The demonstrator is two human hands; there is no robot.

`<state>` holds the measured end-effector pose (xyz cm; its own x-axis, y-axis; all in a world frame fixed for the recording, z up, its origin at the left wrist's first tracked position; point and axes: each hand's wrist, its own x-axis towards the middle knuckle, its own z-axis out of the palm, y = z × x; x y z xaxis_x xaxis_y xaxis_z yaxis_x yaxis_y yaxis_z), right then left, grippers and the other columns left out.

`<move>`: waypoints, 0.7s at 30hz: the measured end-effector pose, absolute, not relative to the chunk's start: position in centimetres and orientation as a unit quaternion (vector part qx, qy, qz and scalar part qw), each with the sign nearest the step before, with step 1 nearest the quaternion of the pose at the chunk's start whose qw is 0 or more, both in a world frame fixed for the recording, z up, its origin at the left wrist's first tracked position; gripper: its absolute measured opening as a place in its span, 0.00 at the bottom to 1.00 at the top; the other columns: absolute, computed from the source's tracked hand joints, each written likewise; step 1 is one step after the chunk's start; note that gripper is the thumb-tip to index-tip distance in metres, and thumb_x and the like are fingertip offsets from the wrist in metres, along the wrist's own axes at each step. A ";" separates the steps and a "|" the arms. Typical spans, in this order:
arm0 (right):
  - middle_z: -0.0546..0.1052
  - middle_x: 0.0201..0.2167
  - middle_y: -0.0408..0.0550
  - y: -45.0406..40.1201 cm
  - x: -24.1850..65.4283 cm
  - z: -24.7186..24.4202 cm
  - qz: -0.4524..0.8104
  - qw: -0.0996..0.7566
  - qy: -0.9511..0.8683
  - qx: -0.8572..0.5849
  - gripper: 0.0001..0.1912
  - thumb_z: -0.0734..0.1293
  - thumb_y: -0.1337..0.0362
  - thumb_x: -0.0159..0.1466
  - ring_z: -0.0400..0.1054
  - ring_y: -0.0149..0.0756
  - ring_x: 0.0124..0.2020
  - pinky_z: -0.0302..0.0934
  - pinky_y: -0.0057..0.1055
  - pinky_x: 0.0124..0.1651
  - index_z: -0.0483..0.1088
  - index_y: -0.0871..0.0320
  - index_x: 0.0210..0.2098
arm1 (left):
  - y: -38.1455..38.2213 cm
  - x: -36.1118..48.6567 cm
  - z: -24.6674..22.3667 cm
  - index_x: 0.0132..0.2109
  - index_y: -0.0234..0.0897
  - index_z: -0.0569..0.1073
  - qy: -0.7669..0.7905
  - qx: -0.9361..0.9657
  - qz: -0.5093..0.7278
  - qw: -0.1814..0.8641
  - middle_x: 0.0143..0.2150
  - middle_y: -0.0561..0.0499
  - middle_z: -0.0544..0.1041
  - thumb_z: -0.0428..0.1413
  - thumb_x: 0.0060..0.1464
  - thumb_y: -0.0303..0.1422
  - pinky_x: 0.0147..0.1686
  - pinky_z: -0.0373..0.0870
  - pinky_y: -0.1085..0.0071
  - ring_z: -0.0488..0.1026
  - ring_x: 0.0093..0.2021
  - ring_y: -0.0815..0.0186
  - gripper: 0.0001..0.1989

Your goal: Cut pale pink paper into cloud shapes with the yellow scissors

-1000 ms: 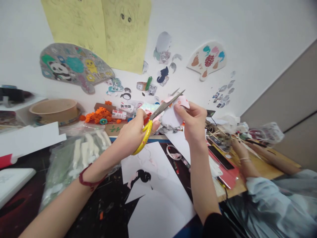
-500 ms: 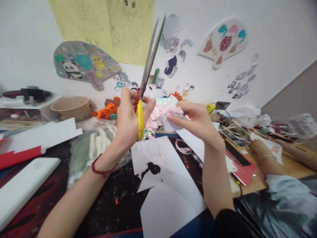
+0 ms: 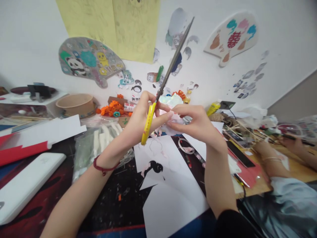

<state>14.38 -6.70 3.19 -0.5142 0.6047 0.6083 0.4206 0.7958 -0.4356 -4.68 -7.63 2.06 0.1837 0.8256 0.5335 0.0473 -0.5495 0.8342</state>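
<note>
In the head view the scissors point(image 3: 149, 123), with a yellow handle, hang on my left hand point(image 3: 136, 127). Their blades look closed and point up and right. My left thumb and fingertips also meet at the edge of a crumpled, thin pink piece point(image 3: 176, 118), which could be cloth or tissue. My right hand point(image 3: 198, 125) pinches this same pink piece from the right, thumb against fingers. Beneath both hands lies a white sheet point(image 3: 173, 201) bearing a black-haired figure and faint pencil outlines.
At left are a white power bank point(image 3: 32, 185), a plastic bag of white strips point(image 3: 97, 142) and a round brown tray point(image 3: 75, 105). Orange fuzzy flowers point(image 3: 112, 109) sit behind. A co-worker's arm point(image 3: 269, 158) rests at right near a black phone point(image 3: 240, 153).
The scissors have tilted to the right, and their blades, slightly apart before, now look closed. My left hand has moved right, its fingertips meeting my right hand's at the pink piece.
</note>
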 end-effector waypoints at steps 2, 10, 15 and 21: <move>0.78 0.30 0.42 -6.8 14.3 3.2 0.127 0.392 -0.863 -0.293 0.04 0.71 0.62 0.62 0.67 0.29 0.32 0.58 0.31 0.37 0.77 0.56 0.33 | -7.5 -4.7 2.0 0.38 0.42 0.56 0.314 0.683 0.561 0.348 0.36 0.55 0.75 0.63 0.52 0.31 0.29 0.65 0.72 0.68 0.30 0.72 0.20; 0.71 0.22 0.40 -7.4 13.9 3.5 0.154 0.501 -0.773 -0.357 0.10 0.76 0.60 0.57 0.60 0.26 0.25 0.51 0.30 0.28 0.75 0.58 0.25 | -6.4 -4.5 1.3 0.40 0.41 0.60 0.236 0.602 0.679 0.347 0.35 0.55 0.73 0.67 0.47 0.30 0.31 0.66 0.71 0.70 0.32 0.71 0.22; 0.73 0.23 0.42 -7.1 13.4 3.0 0.234 0.574 -0.712 -0.330 0.09 0.78 0.60 0.54 0.65 0.29 0.26 0.58 0.30 0.27 0.78 0.57 0.28 | -7.1 -4.4 1.8 0.39 0.41 0.59 0.207 0.594 0.698 0.343 0.33 0.55 0.72 0.65 0.50 0.29 0.33 0.67 0.69 0.72 0.35 0.69 0.20; 0.80 0.28 0.45 -6.2 12.7 2.5 0.262 0.637 -0.659 -0.303 0.09 0.77 0.58 0.55 0.74 0.35 0.29 0.69 0.33 0.28 0.79 0.55 0.32 | -6.8 -4.4 1.6 0.40 0.42 0.58 0.199 0.625 0.689 0.308 0.34 0.55 0.70 0.64 0.54 0.35 0.33 0.66 0.69 0.69 0.33 0.70 0.20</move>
